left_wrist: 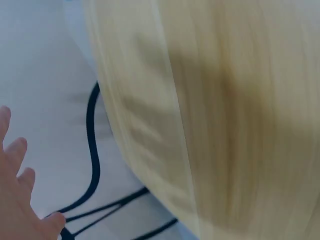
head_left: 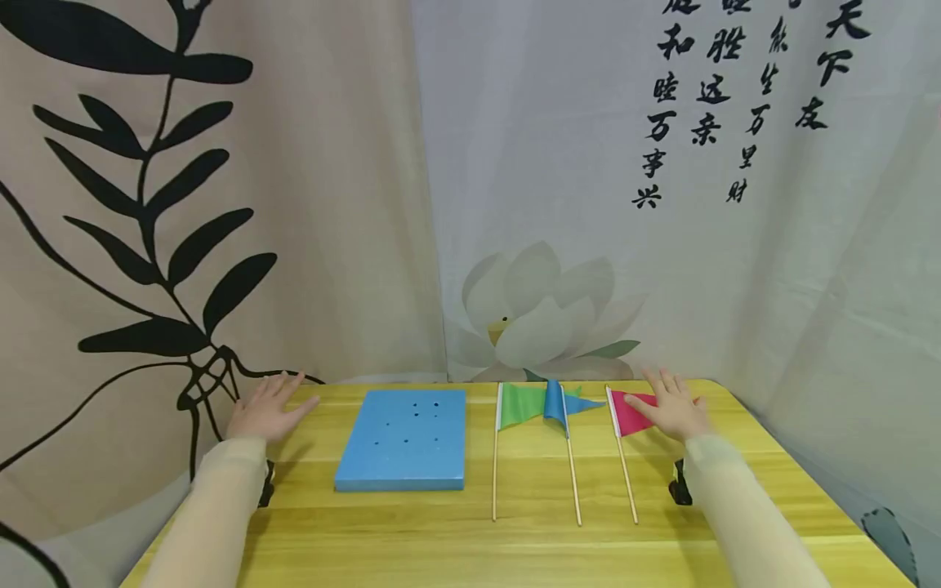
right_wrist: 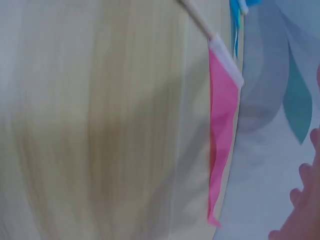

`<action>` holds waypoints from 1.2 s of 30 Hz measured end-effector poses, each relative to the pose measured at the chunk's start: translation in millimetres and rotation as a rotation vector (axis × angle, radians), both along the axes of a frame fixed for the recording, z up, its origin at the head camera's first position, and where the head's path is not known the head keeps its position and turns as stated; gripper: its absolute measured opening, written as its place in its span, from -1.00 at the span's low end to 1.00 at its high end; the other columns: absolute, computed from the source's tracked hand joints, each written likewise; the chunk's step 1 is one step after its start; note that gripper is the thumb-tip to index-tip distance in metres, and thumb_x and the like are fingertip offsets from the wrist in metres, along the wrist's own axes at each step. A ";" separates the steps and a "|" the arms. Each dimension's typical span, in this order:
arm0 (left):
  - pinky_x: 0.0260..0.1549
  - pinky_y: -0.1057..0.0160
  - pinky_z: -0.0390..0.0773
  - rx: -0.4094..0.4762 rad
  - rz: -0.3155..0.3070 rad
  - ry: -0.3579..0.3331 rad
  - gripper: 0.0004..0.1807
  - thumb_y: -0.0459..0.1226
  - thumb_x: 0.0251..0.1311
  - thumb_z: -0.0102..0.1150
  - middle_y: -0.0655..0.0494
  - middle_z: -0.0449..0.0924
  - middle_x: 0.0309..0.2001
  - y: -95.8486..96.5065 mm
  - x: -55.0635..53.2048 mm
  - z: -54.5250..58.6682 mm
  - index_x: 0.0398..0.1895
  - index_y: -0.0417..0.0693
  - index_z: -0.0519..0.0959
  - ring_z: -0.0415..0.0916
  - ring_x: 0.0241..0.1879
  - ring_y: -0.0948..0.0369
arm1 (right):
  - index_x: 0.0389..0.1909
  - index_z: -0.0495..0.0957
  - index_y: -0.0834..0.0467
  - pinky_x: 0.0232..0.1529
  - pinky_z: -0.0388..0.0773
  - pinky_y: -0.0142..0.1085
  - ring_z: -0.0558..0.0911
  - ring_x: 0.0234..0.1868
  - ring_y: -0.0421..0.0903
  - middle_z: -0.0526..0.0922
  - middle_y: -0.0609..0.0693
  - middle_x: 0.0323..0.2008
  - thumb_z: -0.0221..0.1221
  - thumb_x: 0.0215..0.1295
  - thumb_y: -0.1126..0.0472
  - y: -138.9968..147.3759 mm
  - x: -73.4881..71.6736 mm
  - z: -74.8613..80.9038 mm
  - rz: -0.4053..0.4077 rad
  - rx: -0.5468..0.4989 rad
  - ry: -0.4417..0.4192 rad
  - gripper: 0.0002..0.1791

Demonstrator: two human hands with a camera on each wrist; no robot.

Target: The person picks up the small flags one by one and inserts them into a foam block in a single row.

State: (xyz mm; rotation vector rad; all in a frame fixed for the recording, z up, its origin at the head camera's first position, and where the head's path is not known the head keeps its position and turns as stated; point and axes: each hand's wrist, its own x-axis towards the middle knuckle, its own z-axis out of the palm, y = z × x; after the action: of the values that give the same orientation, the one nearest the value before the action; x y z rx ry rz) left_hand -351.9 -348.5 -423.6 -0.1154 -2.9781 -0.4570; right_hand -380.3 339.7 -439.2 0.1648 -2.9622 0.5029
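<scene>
My left hand [head_left: 266, 408] has its fingers spread above the table's left side, left of a blue board [head_left: 403, 441] with several small holes. Its spread fingers also show at the edge of the left wrist view. On the right, my right hand [head_left: 678, 406] is held with fingers extended, overlapping the tip of a pink flag [head_left: 631, 413] in the head view. Neither hand holds anything. Between board and pink flag lie a green flag [head_left: 518, 406] and a blue flag [head_left: 556, 404], each on a thin wooden stick. The blue flag partly covers the green one.
The wooden table [head_left: 382, 539] has rounded far corners. Behind it hangs a curtain [head_left: 353, 204] with black leaf prints, a pale lotus and black characters. A dark wrist device [head_left: 680, 483] sits at my right cuff, another [head_left: 266, 485] at my left.
</scene>
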 end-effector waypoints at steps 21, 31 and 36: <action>0.28 -0.25 0.16 0.754 -0.148 -0.162 -0.19 0.17 0.46 -0.31 -0.30 -0.05 0.47 38.2 10.6 -22.3 0.55 -0.15 -0.08 0.06 0.38 -0.23 | 0.53 -0.06 0.20 0.33 -0.08 0.34 -0.08 0.45 0.33 -0.10 0.33 0.48 0.00 0.46 -0.13 -102.2 -5.3 -9.7 0.232 -0.425 0.069 -0.18; 0.31 -0.15 0.20 0.962 -0.155 -0.182 -0.27 0.09 0.44 -0.11 -0.22 0.03 0.47 54.8 12.3 -48.9 0.53 -0.03 0.06 0.07 0.40 -0.14 | 0.48 0.10 0.24 0.27 0.21 0.26 0.18 0.36 0.35 0.14 0.35 0.40 0.09 0.43 -0.02 -144.4 1.6 -9.6 0.261 -0.481 0.048 -0.26; 0.31 -0.09 0.22 1.035 -0.143 -0.209 -0.26 0.08 0.42 -0.06 -0.17 0.00 0.49 57.7 13.7 -55.9 0.53 -0.06 0.07 0.07 0.41 -0.13 | 0.21 0.48 0.29 -0.07 0.58 0.01 0.57 0.00 0.17 0.56 0.21 0.09 0.12 0.43 0.09 -168.5 6.2 -10.9 0.298 -0.537 -0.041 -0.54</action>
State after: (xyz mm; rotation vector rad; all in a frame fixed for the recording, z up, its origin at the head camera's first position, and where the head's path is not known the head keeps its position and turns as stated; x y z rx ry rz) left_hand -338.2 -290.8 -479.5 -0.1729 -2.5012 -2.0082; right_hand -374.1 171.2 -450.1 0.5395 -2.7243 1.3209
